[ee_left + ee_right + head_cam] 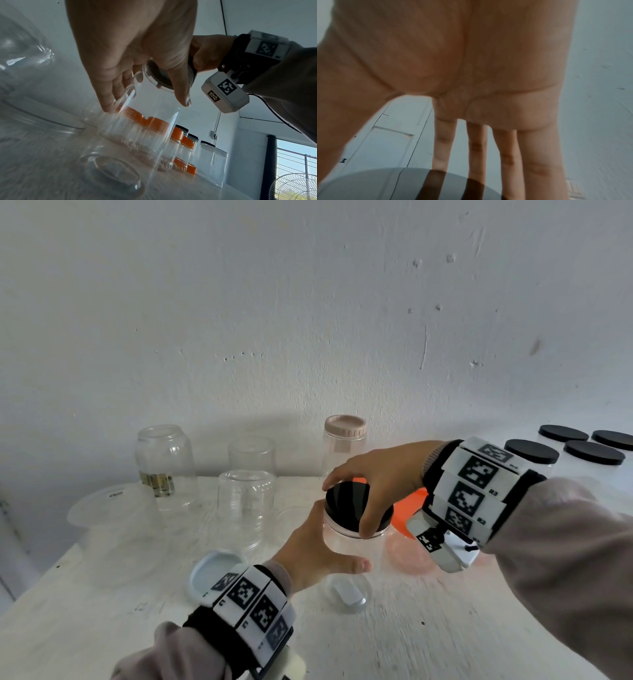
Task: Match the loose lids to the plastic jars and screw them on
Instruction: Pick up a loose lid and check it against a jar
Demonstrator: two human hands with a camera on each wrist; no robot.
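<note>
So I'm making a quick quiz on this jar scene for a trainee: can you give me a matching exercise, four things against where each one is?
Things:
1. black lid
2. pale blue lid
3. beige-lidded jar
4. left hand

Places:
A. at the back, by the wall
B. flat on the table, beside the left wrist
C. wrapped round the clear jar
D. on the clear jar, under the right hand

Pairs: 1-D, 2-B, 3-A, 4-C

Your jar (pixel 356 549) mid-table, lid (pixel 349 505) on it | open jars (pixel 246 508) left | capped jars (pixel 531 455) far right
</note>
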